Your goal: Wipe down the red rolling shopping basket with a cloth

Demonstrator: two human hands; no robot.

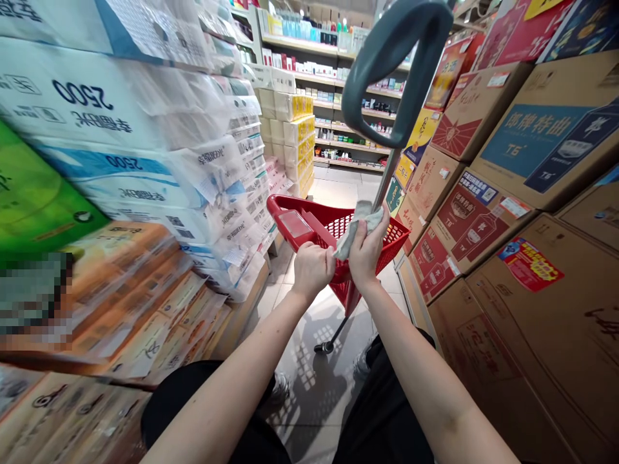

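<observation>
A red plastic rolling shopping basket [315, 227] stands tilted in front of me, with perforated walls and a small caster below. My left hand [309, 269] is closed in a fist at its near rim, the thumb side close to the cloth. In my right hand [367, 251] is a pale grey-white cloth [360, 225], folded over and pressed between thumb and fingers at the basket's near right side. Behind the cloth rises the pole of the basket's grey-blue loop handle [355, 84], which looms large above the hands. What lies inside the basket is hidden.
Stacked packs of white paper tissue [120, 122] line the left, above orange-toned packs [140, 290]. Cardboard cartons [522, 251] are piled on the right. Goods shelves [333, 84] cross the far end. My feet stand on the tiled floor [309, 399] between the stacks.
</observation>
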